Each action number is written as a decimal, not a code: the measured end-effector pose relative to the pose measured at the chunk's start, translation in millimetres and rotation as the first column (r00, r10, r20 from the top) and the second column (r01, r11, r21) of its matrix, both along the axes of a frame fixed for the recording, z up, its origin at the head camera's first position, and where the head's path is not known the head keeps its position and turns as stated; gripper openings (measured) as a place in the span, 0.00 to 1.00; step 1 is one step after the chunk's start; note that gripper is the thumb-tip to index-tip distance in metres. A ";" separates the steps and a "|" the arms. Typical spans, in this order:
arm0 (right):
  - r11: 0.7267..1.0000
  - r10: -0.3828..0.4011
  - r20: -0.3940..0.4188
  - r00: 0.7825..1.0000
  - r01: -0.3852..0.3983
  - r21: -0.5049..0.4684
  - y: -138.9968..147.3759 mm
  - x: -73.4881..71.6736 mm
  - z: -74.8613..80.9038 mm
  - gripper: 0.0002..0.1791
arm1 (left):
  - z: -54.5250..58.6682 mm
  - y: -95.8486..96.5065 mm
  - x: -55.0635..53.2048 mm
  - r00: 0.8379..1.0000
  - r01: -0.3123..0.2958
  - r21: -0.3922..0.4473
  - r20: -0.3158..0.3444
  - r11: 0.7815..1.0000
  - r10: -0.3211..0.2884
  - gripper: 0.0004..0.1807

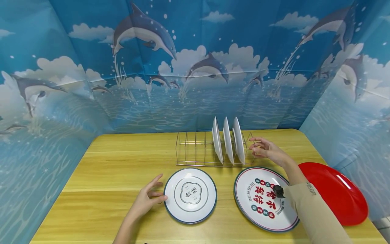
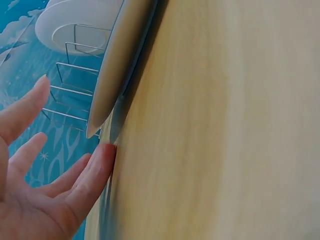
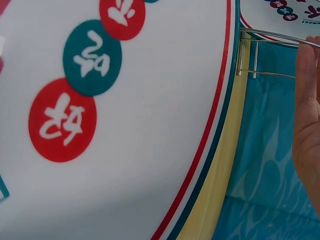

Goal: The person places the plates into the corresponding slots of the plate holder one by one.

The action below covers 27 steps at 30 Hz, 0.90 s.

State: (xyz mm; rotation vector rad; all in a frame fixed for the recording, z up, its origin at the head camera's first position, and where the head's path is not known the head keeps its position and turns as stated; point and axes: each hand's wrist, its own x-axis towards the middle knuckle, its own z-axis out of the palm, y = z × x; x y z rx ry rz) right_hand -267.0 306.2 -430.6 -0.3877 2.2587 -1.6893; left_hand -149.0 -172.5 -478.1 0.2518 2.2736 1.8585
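My left hand (image 1: pixel 144 200) (image 2: pixel 60 205) lies at the left rim of a small white plate (image 1: pixel 190 195) with a blue edge, thumb close to the rim and fingers loosely spread. Past the far edge of that plate stands a wire dish rack (image 1: pixel 195 165), holding three white plates (image 1: pixel 239 142) upright in its right half. At the rack's right end is my right hand (image 1: pixel 268 152) (image 3: pixel 307 115), its fingertips right at the end wire and its fingers relaxed. Under the right forearm lies a larger white plate (image 1: pixel 243 200) (image 3: pixel 165 115) with red characters and a red-and-green rim.
A big red oval plate (image 1: pixel 335 193) lies at the right side of the wooden table (image 1: pixel 115 162), partly behind the right sleeve (image 1: pixel 313 210). A dolphin-print curtain (image 1: pixel 182 95) closes off the back and both sides. The rack's left slots hold no plates.
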 end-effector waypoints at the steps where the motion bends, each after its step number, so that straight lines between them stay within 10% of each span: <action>1: 1.000 0.000 0.000 1.000 0.000 -0.001 0.0 0.0 0.0 0.21 | -0.6 -0.9 0.9 1.000 0.023 0.024 0.019 0.999 -0.023 0.43; 11: 1.000 -0.002 -0.004 1.000 0.002 -0.009 -0.8 0.9 1.2 0.20 | -7.6 1.5 3.2 0.970 0.124 0.140 0.194 0.982 -0.150 0.47; 27: 1.000 0.009 -0.013 1.000 -0.009 -0.025 0.9 0.0 -0.9 0.19 | -15.2 12.5 -0.6 0.977 0.127 0.040 0.168 0.991 -0.132 0.46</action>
